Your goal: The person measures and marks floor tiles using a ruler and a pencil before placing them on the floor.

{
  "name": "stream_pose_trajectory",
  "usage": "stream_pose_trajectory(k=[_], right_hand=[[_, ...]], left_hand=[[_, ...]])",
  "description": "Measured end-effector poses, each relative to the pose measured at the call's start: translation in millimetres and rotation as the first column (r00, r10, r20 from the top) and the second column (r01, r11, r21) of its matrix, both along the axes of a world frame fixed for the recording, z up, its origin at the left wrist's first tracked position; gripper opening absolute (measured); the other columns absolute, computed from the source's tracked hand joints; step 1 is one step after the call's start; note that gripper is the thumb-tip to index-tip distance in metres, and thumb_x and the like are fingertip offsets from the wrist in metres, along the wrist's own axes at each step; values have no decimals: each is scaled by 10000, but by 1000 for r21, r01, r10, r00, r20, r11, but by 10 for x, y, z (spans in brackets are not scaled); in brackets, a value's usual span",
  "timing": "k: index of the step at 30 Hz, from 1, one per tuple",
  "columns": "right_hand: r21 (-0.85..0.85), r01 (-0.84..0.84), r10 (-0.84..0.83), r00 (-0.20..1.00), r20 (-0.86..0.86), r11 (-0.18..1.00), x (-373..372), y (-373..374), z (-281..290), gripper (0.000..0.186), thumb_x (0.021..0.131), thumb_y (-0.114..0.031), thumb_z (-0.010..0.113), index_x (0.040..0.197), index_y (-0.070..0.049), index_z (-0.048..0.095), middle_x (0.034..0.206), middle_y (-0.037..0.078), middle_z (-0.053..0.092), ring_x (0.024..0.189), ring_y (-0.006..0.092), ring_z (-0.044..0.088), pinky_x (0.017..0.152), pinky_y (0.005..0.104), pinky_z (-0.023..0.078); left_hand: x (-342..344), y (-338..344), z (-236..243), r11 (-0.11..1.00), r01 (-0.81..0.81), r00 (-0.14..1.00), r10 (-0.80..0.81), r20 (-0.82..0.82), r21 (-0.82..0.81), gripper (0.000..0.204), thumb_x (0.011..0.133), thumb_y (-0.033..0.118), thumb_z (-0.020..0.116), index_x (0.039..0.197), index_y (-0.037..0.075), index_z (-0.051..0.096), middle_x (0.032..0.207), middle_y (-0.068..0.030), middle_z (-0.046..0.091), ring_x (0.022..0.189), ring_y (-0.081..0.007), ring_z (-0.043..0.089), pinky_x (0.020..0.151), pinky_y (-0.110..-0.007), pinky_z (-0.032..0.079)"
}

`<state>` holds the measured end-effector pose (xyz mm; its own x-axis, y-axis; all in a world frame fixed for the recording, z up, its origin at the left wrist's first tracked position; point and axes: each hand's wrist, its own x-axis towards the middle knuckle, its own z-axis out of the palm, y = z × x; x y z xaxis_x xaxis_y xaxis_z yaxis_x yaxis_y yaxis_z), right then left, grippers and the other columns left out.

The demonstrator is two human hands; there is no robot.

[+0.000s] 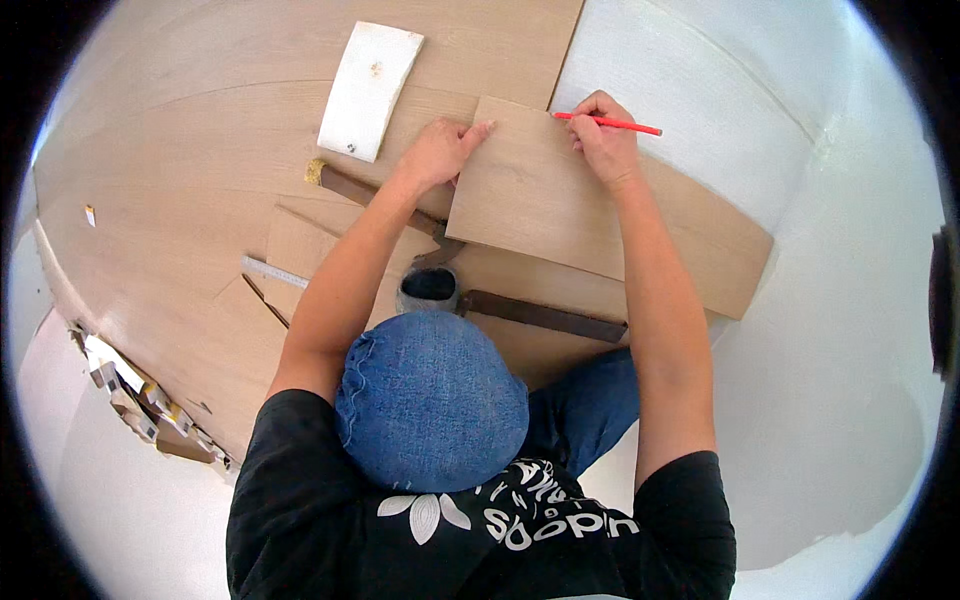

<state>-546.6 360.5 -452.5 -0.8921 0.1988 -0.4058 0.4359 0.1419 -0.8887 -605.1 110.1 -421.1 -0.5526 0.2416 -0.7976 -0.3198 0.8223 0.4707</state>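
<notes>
A light wood floor plank [540, 190] lies slanted in front of me, its far-left corner over the laid flooring. With its thumb on top, my left hand [436, 154] grips the plank's left end; the other fingers are partly hidden. My right hand [608, 146] is closed on a red pencil [632, 126], whose tip meets the plank's far edge. Left of the plank, partly under my left forearm, lies a tool with a brown handle [350, 186] and a dark metal head [438, 246]. A dark flat bar [545, 316] lies nearer, beside my knee.
Laid wood flooring [180, 170] spreads to the left. White underlay sheet [660, 65] covers the far right, beside a pale wall [850, 330]. A white curved piece [370, 90] lies beyond my left hand. A ruler [275, 271] and cardboard scraps [150, 400] are at left.
</notes>
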Motion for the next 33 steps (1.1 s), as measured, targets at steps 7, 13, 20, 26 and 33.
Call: stream_pose_trajectory(k=[7,13,20,26,33], right_hand=[[-39,15,-15,1000,-3,999,39,24,-50,90,836,-104,611,798,-25,592,697,34,615,616,95,537,558,274,462],[10,10,-10,999,-31,1000,49,-15,-70,106,825,-114,612,776,-21,600,705,28,613,652,95,523,597,283,450],[-285,293,-282,956,80,912,248,78,92,100,894,-102,608,824,-34,587,754,46,631,711,138,585,654,309,496],[-391,781,-799,579,159,488,2170,215,538,251,1061,-278,510,971,-60,596,1000,88,633,870,207,622,730,372,529],[-172,984,-863,43,504,-51,3029,493,454,287,1057,-409,534,932,-151,540,759,-19,489,563,120,422,472,302,338]], left_hand=[[4,3,-13,1000,24,1000,-24,-9,4,762,1021,624,501,753,-60,705,627,-167,658,586,-260,681,590,-404,548],[-3,-18,4,1000,7,1000,-7,2,19,743,1022,607,519,734,-58,683,620,-148,649,568,-249,658,580,-403,538],[10,23,26,997,52,999,-52,-8,-50,679,1047,539,498,727,-29,689,629,-140,647,613,-236,677,646,-406,558],[214,21,-29,996,-74,995,77,-61,55,703,1048,561,451,1232,-86,654,1143,-291,699,1082,-358,678,962,-438,499],[478,74,312,923,-301,947,319,-36,238,645,1073,517,463,1213,-90,632,1156,-216,687,1088,-249,618,1002,-371,462]])
